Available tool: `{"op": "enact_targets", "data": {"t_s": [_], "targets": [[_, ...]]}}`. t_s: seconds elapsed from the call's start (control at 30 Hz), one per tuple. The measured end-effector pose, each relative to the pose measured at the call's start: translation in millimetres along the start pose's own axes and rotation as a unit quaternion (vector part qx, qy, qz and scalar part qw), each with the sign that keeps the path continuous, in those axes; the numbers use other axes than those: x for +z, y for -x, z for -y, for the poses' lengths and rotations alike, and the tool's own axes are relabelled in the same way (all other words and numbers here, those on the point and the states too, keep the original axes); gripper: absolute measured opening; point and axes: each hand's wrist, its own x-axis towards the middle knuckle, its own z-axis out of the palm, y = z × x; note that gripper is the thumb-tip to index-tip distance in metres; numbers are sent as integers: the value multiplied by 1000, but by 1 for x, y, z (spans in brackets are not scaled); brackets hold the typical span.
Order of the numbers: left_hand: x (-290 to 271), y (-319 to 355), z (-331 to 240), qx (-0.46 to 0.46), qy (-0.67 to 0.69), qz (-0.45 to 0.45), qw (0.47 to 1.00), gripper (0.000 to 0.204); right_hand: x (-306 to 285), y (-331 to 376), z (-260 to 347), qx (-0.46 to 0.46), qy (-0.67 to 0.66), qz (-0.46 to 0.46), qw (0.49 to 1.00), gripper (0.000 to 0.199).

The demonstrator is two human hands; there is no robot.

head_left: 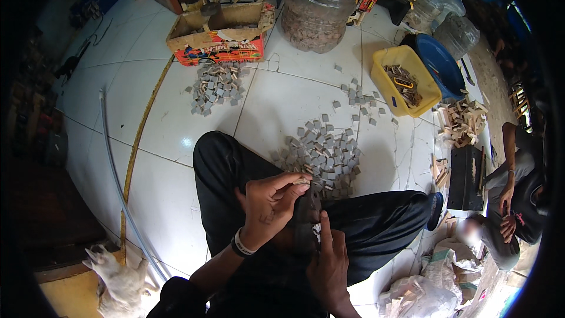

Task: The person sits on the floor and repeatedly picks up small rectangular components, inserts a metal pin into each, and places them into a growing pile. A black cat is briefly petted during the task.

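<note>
My left hand is closed, pinching a small pale wooden piece between thumb and fingertips. Close beside it, my right hand is wrapped round a dark hand tool with a flat, blade-like upper part; its exact kind is hard to make out against the dark trousers. The tool's upper end is near the wooden piece, and I cannot tell whether they touch. Just beyond my hands, a heap of small grey-faced square pieces lies on the tiled floor between my folded legs.
Another grey heap lies before an orange-red cardboard box. A large clear plastic container stands behind. At right are a yellow tub, blue basin, wood offcuts and a seated person. A cat lies lower left.
</note>
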Motion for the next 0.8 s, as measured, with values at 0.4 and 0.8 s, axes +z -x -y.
{"op": "enact_targets", "data": {"t_s": [0.4, 0.8], "targets": [[-26, -9, 4, -161, 149, 3, 976, 33, 0, -3, -2, 23, -173, 11, 985, 77], [-38, -14, -8, -237, 176, 82, 952, 26, -8, -14, -23, -27, -247, 80, 965, 70]]}}
